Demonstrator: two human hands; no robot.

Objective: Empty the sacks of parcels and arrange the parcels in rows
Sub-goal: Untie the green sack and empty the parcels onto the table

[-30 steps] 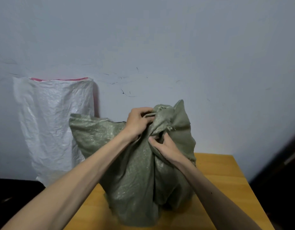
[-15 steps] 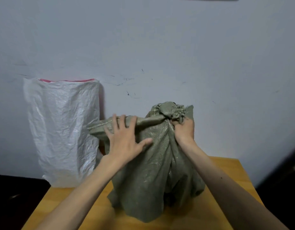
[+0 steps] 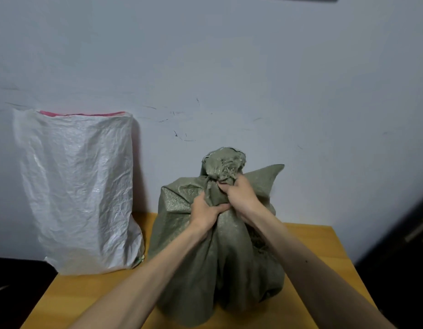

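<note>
Pale blue-grey wall (image 3: 229,55), scuffed with thin dark marks. Yellow wooden table (image 3: 324,245), back edge at wall. Dark blurred door (image 3: 405,276) at right, metal handle (image 3: 418,230). Light soft, even.

No text to read, plain green sack (image 3: 229,269), plain white sack (image 3: 80,186), only faint scuff marks on the wall (image 3: 229,55), bare wood table (image 3: 87,300)
</note>
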